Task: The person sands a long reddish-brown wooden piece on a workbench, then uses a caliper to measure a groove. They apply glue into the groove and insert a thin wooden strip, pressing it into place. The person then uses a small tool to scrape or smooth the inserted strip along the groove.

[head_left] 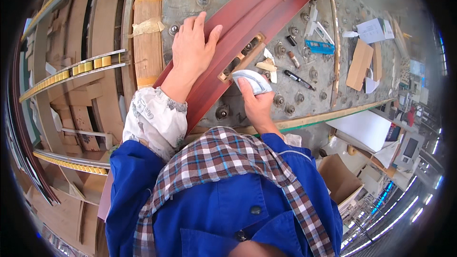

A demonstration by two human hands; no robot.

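While pressed flat on the long red-brown wooden board (266, 7), left hand (193, 47) open, fingers spread, gripping nothing. Board slanting from 7 o'clock up to 1 o'clock across the grey worktop (333, 28) with its many small steel ball rollers (203, 0). Cut into the board's lower edge, a small slot (241, 57) with pale raw wood round it. Right hand (257, 102) just at 5 o'clock of that slot, clenched on a folded grey sheet, maybe sanding paper (251, 81), thumb on top. Sheet touching the board's edge beside the slot.

At 3 o'clock of the right hand, a black pen (299, 79) lying on the worktop. Further toward 1 o'clock, a blue tool (320, 46) and a small dark bit (291, 41). Near the slot, a few light wood chips (266, 64). Off at 2 o'clock, a brown cardboard piece (360, 64) and a white paper box (375, 30).

At 10 o'clock of the left hand, a pale wooden beam (148, 19) with tape stuck on it. Further at 9 o'clock, rails with yellow rollers (71, 74). Patterned white sleeve cover (154, 119) on the left arm, blue jacket (223, 209) and checked collar below.
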